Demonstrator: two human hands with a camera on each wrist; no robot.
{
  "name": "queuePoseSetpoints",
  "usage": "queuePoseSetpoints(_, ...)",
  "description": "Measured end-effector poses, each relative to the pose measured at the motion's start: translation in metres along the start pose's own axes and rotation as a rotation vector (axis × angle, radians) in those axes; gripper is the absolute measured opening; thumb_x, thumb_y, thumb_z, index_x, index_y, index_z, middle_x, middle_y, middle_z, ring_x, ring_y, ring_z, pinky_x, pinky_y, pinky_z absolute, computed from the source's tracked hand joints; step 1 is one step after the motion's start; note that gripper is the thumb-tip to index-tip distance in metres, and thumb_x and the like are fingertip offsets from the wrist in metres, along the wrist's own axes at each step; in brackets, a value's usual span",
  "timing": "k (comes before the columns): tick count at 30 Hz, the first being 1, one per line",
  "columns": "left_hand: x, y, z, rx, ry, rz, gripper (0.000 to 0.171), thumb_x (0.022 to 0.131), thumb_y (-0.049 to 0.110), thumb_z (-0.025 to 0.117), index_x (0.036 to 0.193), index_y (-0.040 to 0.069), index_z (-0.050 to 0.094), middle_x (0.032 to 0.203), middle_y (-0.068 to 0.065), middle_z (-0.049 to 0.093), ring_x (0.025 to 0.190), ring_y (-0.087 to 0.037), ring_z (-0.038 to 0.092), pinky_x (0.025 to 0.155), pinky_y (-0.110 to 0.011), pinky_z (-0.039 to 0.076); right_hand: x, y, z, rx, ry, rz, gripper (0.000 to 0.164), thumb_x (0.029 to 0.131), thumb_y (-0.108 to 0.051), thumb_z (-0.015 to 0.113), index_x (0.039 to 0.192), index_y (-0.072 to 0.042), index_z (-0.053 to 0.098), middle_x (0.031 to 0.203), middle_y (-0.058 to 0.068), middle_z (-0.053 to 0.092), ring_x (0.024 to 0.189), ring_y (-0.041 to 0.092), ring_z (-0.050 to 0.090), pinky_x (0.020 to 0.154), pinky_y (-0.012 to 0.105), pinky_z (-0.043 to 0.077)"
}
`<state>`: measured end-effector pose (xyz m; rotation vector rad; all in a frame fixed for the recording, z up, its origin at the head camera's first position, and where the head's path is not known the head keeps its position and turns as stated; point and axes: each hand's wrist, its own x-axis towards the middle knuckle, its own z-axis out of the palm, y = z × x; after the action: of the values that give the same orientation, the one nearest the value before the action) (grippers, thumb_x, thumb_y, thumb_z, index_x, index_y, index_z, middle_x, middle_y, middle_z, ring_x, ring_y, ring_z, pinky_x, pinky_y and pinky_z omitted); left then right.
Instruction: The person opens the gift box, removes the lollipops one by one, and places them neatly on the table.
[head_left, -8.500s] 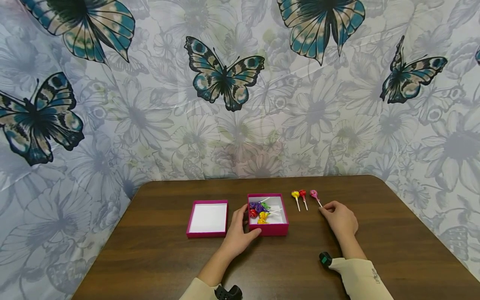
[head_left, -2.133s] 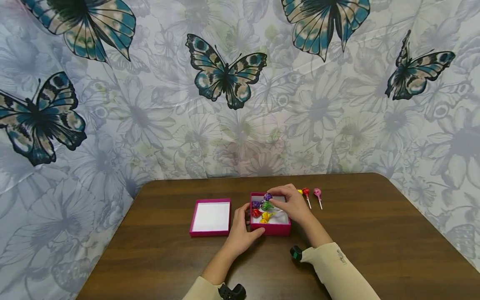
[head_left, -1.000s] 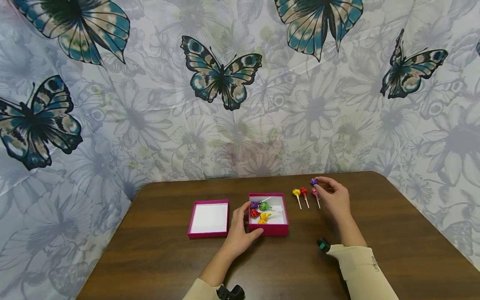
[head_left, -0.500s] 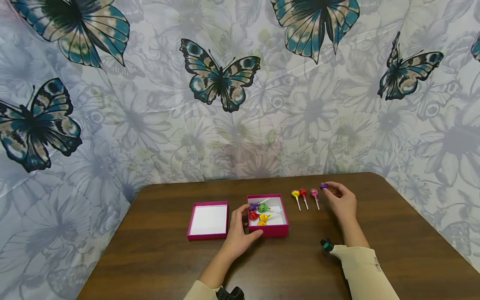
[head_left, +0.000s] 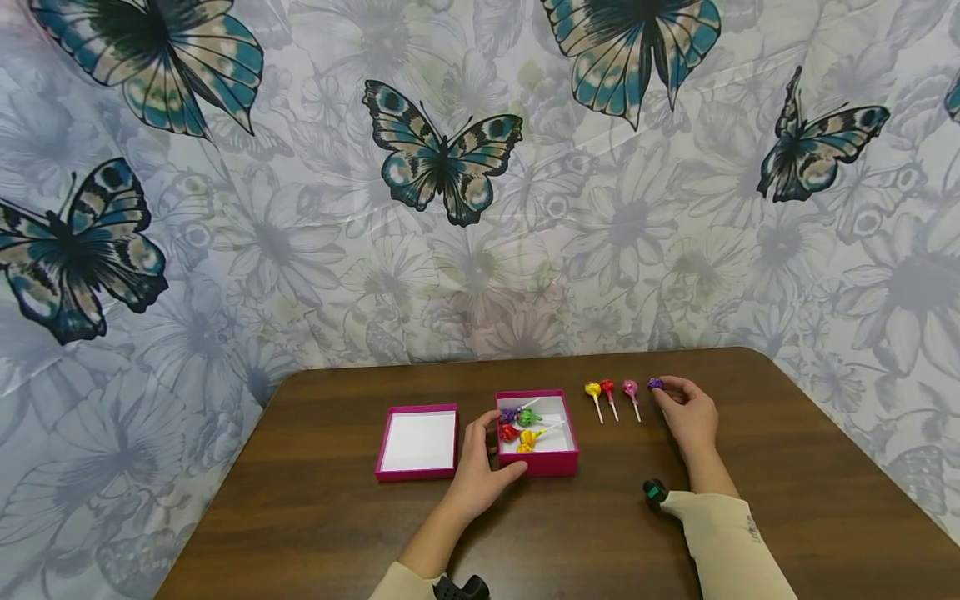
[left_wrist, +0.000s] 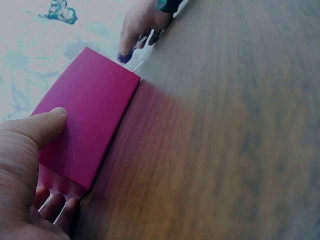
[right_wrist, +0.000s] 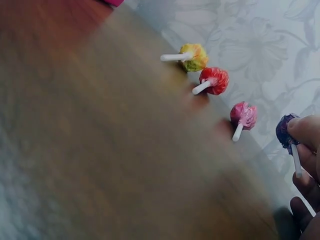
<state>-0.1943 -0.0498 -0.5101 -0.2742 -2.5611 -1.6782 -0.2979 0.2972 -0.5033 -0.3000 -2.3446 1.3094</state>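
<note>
A purple-wrapped lollipop (right_wrist: 285, 132) is pinched by its head between the thumb and fingers of my right hand (head_left: 688, 417), at the right end of a row of lollipops. That row holds a yellow lollipop (head_left: 592, 390), a red lollipop (head_left: 607, 388) and a pink lollipop (head_left: 631, 388), sticks toward me. My left hand (head_left: 480, 471) grips the near left corner of an open magenta box (head_left: 551, 464); its thumb presses the front wall in the left wrist view. Inside the box lie a purple lollipop (head_left: 510, 415), a green one (head_left: 528, 417), red ones and yellow ones.
Left of the box lies its magenta-rimmed lid (head_left: 417, 440), white inside up. Everything rests on a brown wooden table (head_left: 570, 542). Behind its far edge hangs a butterfly-patterned cloth (head_left: 525, 275).
My right hand has taken a purple lollipop out of the box and carried it right, past the pink one, lowering it toward the table. My left hand stays on the box.
</note>
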Motion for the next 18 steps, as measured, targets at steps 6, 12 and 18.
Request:
queuePoseSetpoints(6,-0.0007,0.0015,0.0009,-0.011,-0.001,-0.002,0.083,0.085,0.027,0.080,0.150,0.023,0.028,0.149,-0.010,0.033,0.133,-0.023,0.042,0.110,-0.043,0.046,0.0019,0.0018,0.0008,-0.138,-0.037,0.008,0.032,0.092,-0.032,0.070,0.118,-0.013,0.070,0.117,0.014,0.073,0.085,0.005,0.060,0.073,0.029,0.040)
queuePoseSetpoints(12,-0.0014,0.0013,0.0010,-0.009,-0.005,0.007,0.084,0.085,0.027,0.080,0.150,0.023,0.027,0.149,-0.010,0.033,0.133,-0.023,0.042,0.109,-0.040,0.047,0.0044,0.0035,0.0048,-0.227,-0.061,0.018,0.032,0.094,-0.032,0.068,0.121,-0.014,0.069,0.114,0.017,0.072,0.100,0.033,0.064,0.068,0.038,0.044)
queuePoseSetpoints(18,-0.0008,0.0022,-0.0005,-0.013,-0.003,0.006,0.083,0.085,0.028,0.080,0.150,0.024,0.028,0.148,-0.009,0.034,0.133,-0.023,0.041,0.109,-0.040,0.047,0.0062,0.0006,0.0073,-0.289,-0.082,0.024,0.034,0.095,-0.034,0.067,0.123,-0.015,0.068,0.110,0.018,0.072,0.097,0.035,0.064,0.064,0.039,0.044)
